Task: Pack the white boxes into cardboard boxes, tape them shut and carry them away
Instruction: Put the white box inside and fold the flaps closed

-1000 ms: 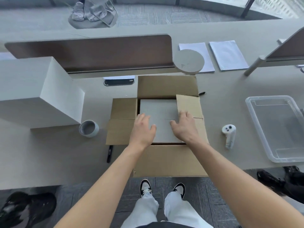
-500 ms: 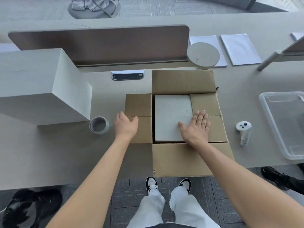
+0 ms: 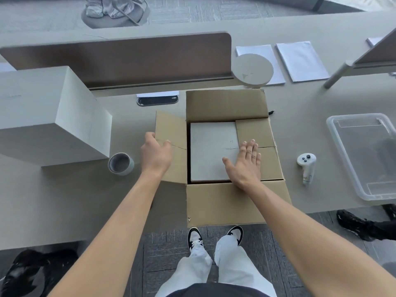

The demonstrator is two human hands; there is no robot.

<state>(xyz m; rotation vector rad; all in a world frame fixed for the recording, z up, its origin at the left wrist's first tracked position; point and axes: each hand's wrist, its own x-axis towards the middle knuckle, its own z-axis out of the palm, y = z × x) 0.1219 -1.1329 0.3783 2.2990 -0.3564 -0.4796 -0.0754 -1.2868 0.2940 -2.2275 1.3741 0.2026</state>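
Left grip pinches the cardboard box's left flap edge; right hand flat, fingers straight, on right flap.

We count one cardboard box on the table, two white boxes, one inside it and one larger beside it, and one tape roll. We also count two hands, left and right, one controller, one clear bin, and two full paper sheets.
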